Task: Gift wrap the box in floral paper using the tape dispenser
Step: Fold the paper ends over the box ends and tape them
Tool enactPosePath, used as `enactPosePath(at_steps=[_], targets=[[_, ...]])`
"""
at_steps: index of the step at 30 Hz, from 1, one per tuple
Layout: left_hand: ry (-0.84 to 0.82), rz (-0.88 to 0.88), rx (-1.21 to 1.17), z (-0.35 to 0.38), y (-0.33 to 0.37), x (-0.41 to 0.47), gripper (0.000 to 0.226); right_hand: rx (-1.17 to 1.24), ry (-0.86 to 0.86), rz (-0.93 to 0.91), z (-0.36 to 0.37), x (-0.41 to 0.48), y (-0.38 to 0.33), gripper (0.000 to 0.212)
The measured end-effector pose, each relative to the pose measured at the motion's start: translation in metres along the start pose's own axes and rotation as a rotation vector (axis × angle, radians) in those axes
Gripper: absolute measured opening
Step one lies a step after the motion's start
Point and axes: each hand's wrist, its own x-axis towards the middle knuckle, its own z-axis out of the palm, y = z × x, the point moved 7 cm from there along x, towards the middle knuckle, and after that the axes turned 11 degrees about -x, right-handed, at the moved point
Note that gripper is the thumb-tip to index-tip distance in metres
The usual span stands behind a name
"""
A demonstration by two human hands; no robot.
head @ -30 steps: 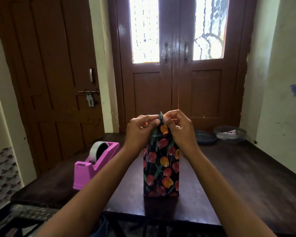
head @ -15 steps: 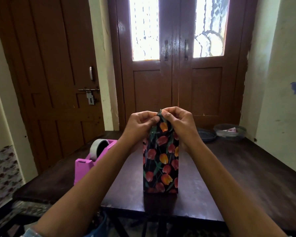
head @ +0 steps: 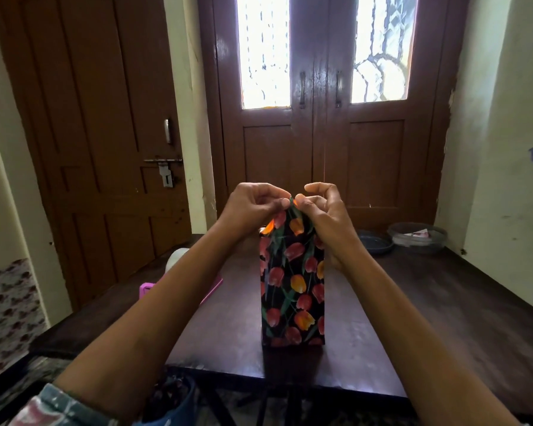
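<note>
A tall box wrapped in black floral paper (head: pixel 292 287) with red and orange tulips stands upright in the middle of the dark wooden table (head: pixel 443 318). My left hand (head: pixel 253 210) and my right hand (head: pixel 323 216) meet above it, each pinching the paper's pointed top flap between fingertips. The pink tape dispenser (head: pixel 179 269) with its grey-white roll sits to the left, mostly hidden behind my left forearm.
A dark shallow dish (head: pixel 374 241) and a clear bowl (head: pixel 417 236) with something in it sit at the table's far right corner by the wall. Brown doors stand behind the table. The near table edge runs just below the box.
The view has tilted so the box and hands sit higher and nearer. My fingers have shifted on the flap tip, and my left forearm now covers most of the tape dispenser.
</note>
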Motion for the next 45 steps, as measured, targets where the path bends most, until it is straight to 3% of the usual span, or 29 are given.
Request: enactPosePath(at_steps=[5, 12, 17, 20, 22, 24, 26, 34, 42, 45], targets=[[-0.036, -0.032, 0.011, 0.006, 0.000, 0.001, 0.010, -0.258, -0.227, 0.023, 0.005, 0.001, 0.001, 0.012], [-0.020, -0.138, -0.008, 0.002, -0.002, 0.003, 0.011, -0.337, -0.064, -0.061, 0.005, 0.003, 0.003, 0.014], [-0.043, -0.113, 0.187, -0.001, -0.006, 0.007, 0.015, -0.330, -0.013, -0.096, 0.000, -0.001, 0.005, 0.010], [-0.040, -0.183, 0.105, -0.002, -0.012, 0.009, 0.010, -0.344, -0.111, 0.103, -0.006, 0.003, 0.027, 0.069], [-0.044, -0.226, 0.053, -0.002, -0.016, 0.009, 0.013, -0.398, -0.250, 0.237, -0.005, 0.000, 0.041, 0.092], [-0.045, -0.265, 0.033, -0.003, -0.019, 0.010, 0.013, -0.383, -0.332, 0.257, -0.002, -0.003, 0.048, 0.082], [-0.030, -0.304, 0.074, -0.004, -0.022, 0.011, 0.014, -0.325, -0.290, 0.219, -0.001, -0.003, 0.050, 0.072], [0.007, -0.464, 0.065, 0.004, -0.051, 0.005, 0.010, -0.282, -0.201, 0.120, -0.004, -0.014, 0.052, 0.092], [-0.055, -0.476, 0.089, 0.003, -0.054, 0.005, 0.011, -0.285, -0.156, 0.095, -0.004, -0.027, 0.047, 0.094], [-0.047, -0.487, 0.138, 0.000, -0.058, 0.007, 0.022, -0.335, -0.151, 0.083, -0.003, -0.031, 0.045, 0.092]])
